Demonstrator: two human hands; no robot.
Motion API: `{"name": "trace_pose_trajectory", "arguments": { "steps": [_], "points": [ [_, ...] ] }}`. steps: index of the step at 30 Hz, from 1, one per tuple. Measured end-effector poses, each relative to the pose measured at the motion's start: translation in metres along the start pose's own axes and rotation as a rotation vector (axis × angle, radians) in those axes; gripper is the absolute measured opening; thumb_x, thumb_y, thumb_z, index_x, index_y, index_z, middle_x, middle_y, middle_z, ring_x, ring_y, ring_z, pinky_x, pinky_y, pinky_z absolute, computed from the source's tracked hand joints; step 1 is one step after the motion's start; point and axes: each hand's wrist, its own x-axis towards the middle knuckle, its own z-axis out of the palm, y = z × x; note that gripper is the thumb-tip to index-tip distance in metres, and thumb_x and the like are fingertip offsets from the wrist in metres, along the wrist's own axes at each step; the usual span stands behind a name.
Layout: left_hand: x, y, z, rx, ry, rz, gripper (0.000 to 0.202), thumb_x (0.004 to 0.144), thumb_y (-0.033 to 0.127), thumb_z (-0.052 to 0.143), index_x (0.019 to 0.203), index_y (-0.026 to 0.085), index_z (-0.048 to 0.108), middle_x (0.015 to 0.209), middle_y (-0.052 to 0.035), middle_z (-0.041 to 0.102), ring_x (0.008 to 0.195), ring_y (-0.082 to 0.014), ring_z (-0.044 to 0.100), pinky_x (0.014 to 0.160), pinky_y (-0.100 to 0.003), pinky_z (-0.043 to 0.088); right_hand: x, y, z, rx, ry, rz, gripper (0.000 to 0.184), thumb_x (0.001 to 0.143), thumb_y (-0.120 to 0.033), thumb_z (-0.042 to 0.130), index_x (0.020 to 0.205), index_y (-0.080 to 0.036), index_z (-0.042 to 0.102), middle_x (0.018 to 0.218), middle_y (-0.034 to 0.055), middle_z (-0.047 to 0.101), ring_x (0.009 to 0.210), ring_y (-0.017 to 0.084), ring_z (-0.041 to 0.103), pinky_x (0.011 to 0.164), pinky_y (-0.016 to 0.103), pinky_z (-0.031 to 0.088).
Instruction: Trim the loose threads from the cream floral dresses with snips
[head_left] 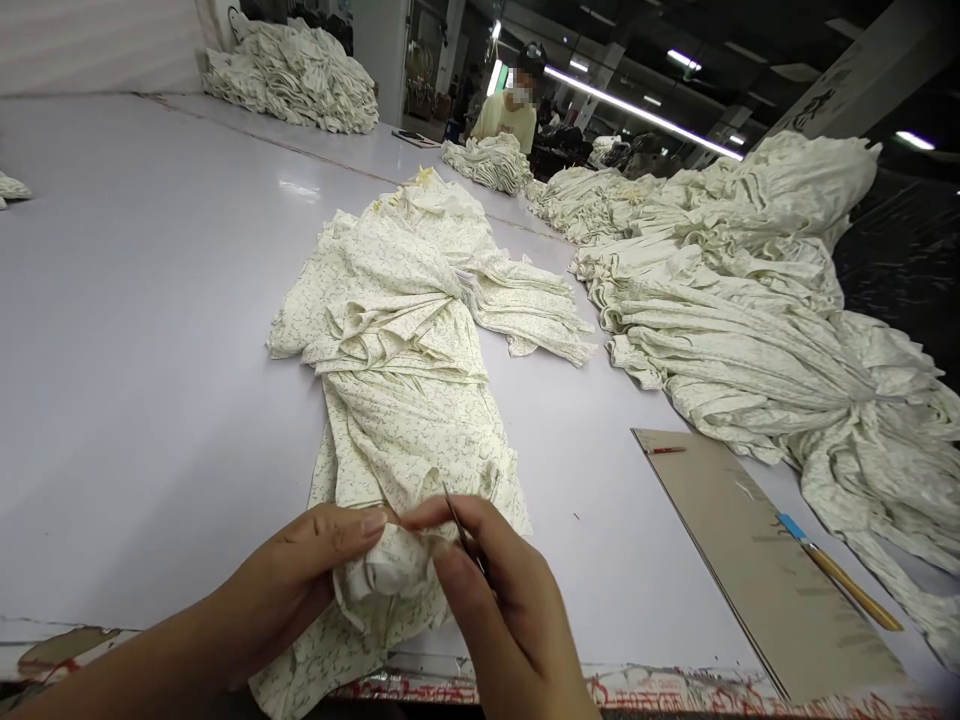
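My left hand (pixel 311 555) pinches the edge of a cream printed fabric piece (pixel 394 565), its thumb on top. On the right side of the same fold, my right hand (pixel 510 600) is closed around a thin, dark pointed tool (pixel 456 520); its exact kind is hard to make out. The index finger of that hand touches the fabric close to the left thumb. Under and beyond both hands lies a loose stack of the same printed fabric (pixel 412 430). One end of the held piece hangs over the table's front edge.
Large heaps of cream fabric (pixel 720 300) line the right side, and another heap (pixel 292 75) lies far left. A grey-brown board (pixel 757 560) at right bears a wooden-handled tool (pixel 855 585) and a small red pen-like item (pixel 664 450). A person (pixel 510 110) is across the white table (pixel 165 330).
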Motion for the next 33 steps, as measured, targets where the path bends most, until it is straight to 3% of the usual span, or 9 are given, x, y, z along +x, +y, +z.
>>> {"name": "trace_pose_trajectory", "arguments": {
  "steps": [6,9,14,19,22,25,27,30,33],
  "points": [
    [-0.010,0.000,-0.007,-0.212,0.032,0.038,0.014,0.084,0.027,0.068,0.088,0.019,0.079,0.070,-0.0022,0.070,0.074,-0.0168,0.063,0.072,-0.022,0.052,0.048,0.012,0.013,-0.098,-0.264,0.049,0.021,0.100,-0.036,0.045,0.094,-0.023,0.060,0.079,-0.0027,0.060,0.076,0.014,0.056,0.068,0.026,0.041],
    [-0.013,0.001,-0.012,-0.217,0.047,0.022,0.016,0.081,0.031,0.071,0.087,0.017,0.078,0.074,-0.0028,0.069,0.073,-0.0166,0.060,0.072,-0.023,0.052,0.058,0.025,0.009,-0.166,-0.232,0.077,0.022,0.099,-0.038,0.045,0.092,-0.023,0.059,0.082,-0.0023,0.060,0.076,0.015,0.054,0.069,0.027,0.040],
    [-0.020,0.001,-0.036,-0.090,0.112,0.035,0.043,0.087,0.037,0.057,0.050,0.016,0.057,0.055,0.0021,0.044,0.053,-0.0117,0.038,0.060,-0.027,0.045,0.056,0.033,-0.001,-0.064,-0.183,0.143,0.024,0.099,-0.041,0.046,0.094,-0.023,0.061,0.085,-0.0024,0.061,0.068,0.012,0.049,0.062,0.025,0.037],
    [-0.034,-0.001,-0.062,0.066,0.085,-0.022,0.046,0.088,0.033,0.055,0.046,0.018,0.041,0.048,0.0028,0.035,0.050,-0.0107,0.031,0.052,-0.024,0.034,0.053,0.029,0.000,-0.129,-0.200,0.159,0.020,0.097,-0.038,0.048,0.093,-0.022,0.060,0.072,-0.0047,0.052,0.060,0.011,0.043,0.055,0.024,0.034],
    [-0.038,-0.003,-0.057,0.083,0.061,-0.024,0.048,0.087,0.041,0.051,0.048,0.019,0.034,0.046,0.0043,0.029,0.042,-0.0090,0.028,0.044,-0.023,0.028,0.053,0.027,0.007,-0.332,-0.251,0.059,0.008,0.092,-0.028,0.057,0.096,-0.022,0.059,0.085,-0.0025,0.061,0.072,0.014,0.054,0.064,0.027,0.039],
    [-0.034,-0.009,-0.043,0.101,0.032,-0.011,0.049,0.085,0.045,0.052,0.049,0.019,0.032,0.044,0.0055,0.026,0.038,-0.0075,0.024,0.040,-0.022,0.020,0.050,0.030,0.021,-0.540,-0.325,-0.051,0.025,0.083,-0.027,0.067,0.106,-0.021,0.059,0.102,0.0028,0.065,0.084,0.020,0.059,0.070,0.031,0.040],
    [-0.031,-0.013,-0.038,0.130,0.034,0.021,0.051,0.085,0.047,0.053,0.048,0.019,0.031,0.046,0.0048,0.028,0.044,-0.0089,0.027,0.045,-0.023,0.025,0.047,0.034,0.031,-0.559,-0.295,-0.087,0.026,0.079,-0.022,0.066,0.104,-0.021,0.060,0.104,0.0049,0.064,0.079,0.021,0.059,0.068,0.033,0.039],
    [-0.031,-0.011,-0.044,0.194,0.036,0.024,0.052,0.087,0.048,0.050,0.049,0.019,0.029,0.050,0.0042,0.026,0.048,-0.0106,0.028,0.049,-0.024,0.027,0.047,0.038,0.037,-0.434,-0.138,-0.058,0.013,0.078,-0.012,0.055,0.087,-0.019,0.059,0.086,0.0029,0.061,0.065,0.018,0.053,0.061,0.030,0.036],
    [-0.038,-0.001,-0.061,0.520,0.101,-0.030,0.050,0.090,0.044,0.050,0.051,0.019,0.033,0.057,0.0033,0.032,0.050,-0.0114,0.027,0.049,-0.025,0.026,0.052,0.040,0.024,-0.240,0.010,0.035,0.011,0.089,-0.022,0.045,0.080,-0.021,0.053,0.067,-0.0024,0.050,0.056,0.014,0.046,0.052,0.026,0.034]
  ]
}}
